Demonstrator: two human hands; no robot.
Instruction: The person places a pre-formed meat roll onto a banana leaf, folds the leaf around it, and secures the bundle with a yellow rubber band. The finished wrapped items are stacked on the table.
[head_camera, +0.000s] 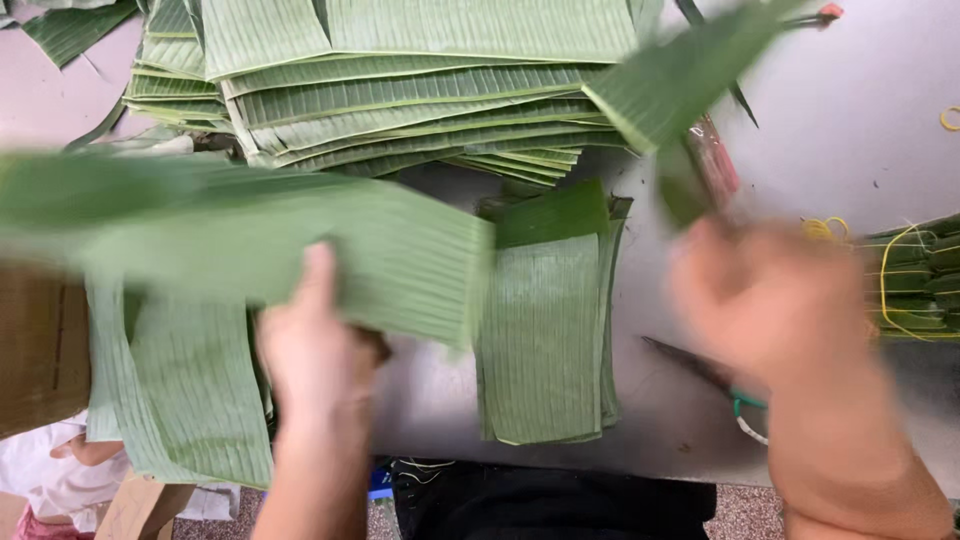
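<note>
The left hand (318, 345) grips a long banana leaf (240, 235), thumb up on its top face and the other fingers hidden under it; the leaf stretches toward nine o'clock, blurred, over the near left part of the table (850, 120). The right hand (775, 305), at three o'clock from the left, is heavily blurred; its fingers seem closed on a leaf strip (680, 85) that slants up toward one o'clock, though how they clamp it cannot be told. Between the hands, a neat pile (545, 330) of cut rectangular leaves lies flat, near the table's front edge. At twelve o'clock a big fanned stack (400, 95) of longer leaves spreads across the far side. More leaves (180, 400) hang over the front edge under the left forearm. A brown box (40, 345) at nine o'clock is cut off by the frame, its contents out of sight. At three o'clock, bundles (915, 280) tied with yellow bands are cut off too. A dark blade (690, 365) with a green handle shows partly beneath the right wrist.
</note>
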